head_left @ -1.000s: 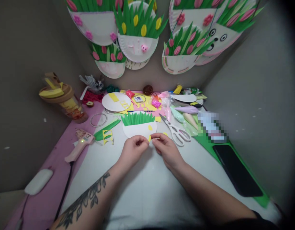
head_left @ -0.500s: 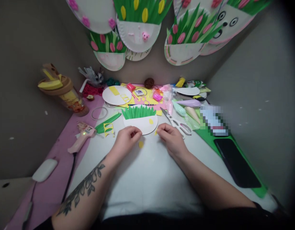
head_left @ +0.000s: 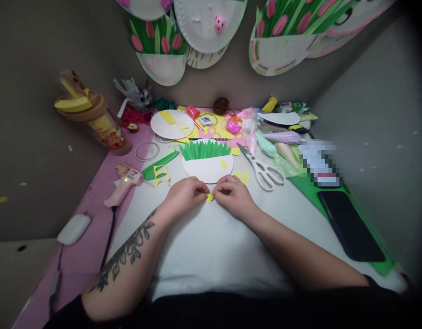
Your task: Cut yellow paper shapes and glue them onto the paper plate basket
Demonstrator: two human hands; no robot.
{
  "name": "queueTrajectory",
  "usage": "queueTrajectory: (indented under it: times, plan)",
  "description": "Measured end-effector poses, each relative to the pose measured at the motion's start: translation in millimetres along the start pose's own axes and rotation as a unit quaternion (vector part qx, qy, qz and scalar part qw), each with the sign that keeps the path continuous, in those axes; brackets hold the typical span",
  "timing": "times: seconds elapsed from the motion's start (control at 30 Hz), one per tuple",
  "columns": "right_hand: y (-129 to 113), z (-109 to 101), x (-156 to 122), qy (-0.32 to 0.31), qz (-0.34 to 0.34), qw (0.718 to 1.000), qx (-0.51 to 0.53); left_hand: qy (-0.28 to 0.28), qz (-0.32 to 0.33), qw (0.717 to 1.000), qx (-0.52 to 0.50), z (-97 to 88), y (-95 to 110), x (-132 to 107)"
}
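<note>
My left hand [head_left: 185, 194] and my right hand [head_left: 231, 194] meet at the table's middle, fingers curled, both pinching a small yellow paper piece [head_left: 209, 197] between them. Just beyond lies a white paper half plate [head_left: 207, 168] with green paper grass [head_left: 204, 149] along its top edge and one yellow oval stuck on it. Loose yellow ovals [head_left: 242, 175] lie to the right of the plate, near my right hand.
White scissors [head_left: 264, 171] lie right of the plate. A pink glue gun [head_left: 123, 187] and green and yellow paper scraps [head_left: 159, 170] sit at the left. A black phone [head_left: 350, 226] rests on green paper at right. Craft supplies crowd the back; decorated plates hang on the wall.
The yellow piece dropped to the table half a second ago as my hands parted. Now both hands have closed in together and pinch it again. The view has tilted down.
</note>
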State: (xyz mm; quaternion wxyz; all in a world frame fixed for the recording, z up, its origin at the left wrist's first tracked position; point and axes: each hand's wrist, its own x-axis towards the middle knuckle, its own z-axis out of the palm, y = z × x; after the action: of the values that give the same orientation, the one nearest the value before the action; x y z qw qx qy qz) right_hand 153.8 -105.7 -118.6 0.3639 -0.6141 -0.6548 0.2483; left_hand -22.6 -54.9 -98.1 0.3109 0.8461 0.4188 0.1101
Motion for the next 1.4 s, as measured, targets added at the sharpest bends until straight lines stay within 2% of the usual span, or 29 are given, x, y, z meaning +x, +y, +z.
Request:
queueTrajectory:
  times: [0.6, 0.83, 1.4]
  plan:
    - [1.1, 7.5, 0.2, 0.000, -0.022, 0.997, -0.073, 0.007, -0.017, 0.999, 0.037, 1.5, 3.9, -1.7]
    - [2.7, 8.5, -0.3, -0.003, -0.030, 0.997, -0.074, -0.012, -0.004, 0.999, 0.034, 1.5, 3.3, -1.8]
    - [0.5, 7.3, -1.2, -0.010, -0.034, 0.996, -0.077, -0.020, -0.021, 0.998, 0.052, -0.6, 7.4, -3.9]
